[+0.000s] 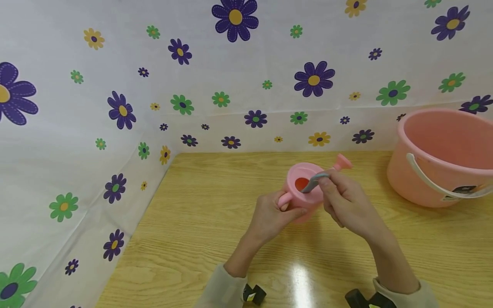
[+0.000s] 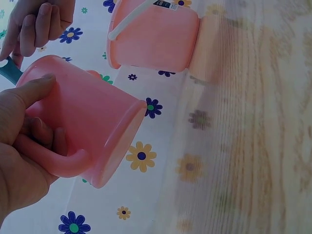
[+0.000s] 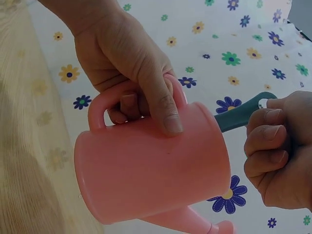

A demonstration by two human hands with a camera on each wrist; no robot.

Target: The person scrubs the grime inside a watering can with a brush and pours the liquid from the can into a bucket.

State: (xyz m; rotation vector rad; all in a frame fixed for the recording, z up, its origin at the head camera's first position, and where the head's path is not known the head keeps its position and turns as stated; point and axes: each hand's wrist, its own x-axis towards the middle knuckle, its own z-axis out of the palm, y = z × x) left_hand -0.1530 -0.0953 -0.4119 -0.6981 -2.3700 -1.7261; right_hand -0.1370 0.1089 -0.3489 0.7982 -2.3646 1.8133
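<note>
**While a pink watering can (image 1: 310,201) is held by the left hand (image 1: 271,214), a tool with a blue-green handle (image 1: 313,182) is dipped into it by the right hand (image 1: 348,205)**

As shown in the head view, the watering can is held above the table (image 1: 200,192), near the middle; its loop handle (image 1: 285,199) is gripped by the left hand; its spout (image 1: 342,162) is pointed to the far right; the tool is pinched by the right hand, its lower part set into the round opening (image 1: 300,184); a pink bucket (image 1: 408,184) with a white bail (image 1: 462,195) is seen at the right, apart from the can; the table is backed by a flower-printed sheet (image 1: 231,64).

In the left wrist view, the loop is encircled by the left fingers, and the thumb is pressed along the can's wall; the tool's end is held at the rim by the right hand, with the bucket seen beyond.

In the right wrist view, the can is shown tilted, its base apart from the table; the tool's holed end is clasped by curled right fingers; what lies inside the can is hidden.
</note>
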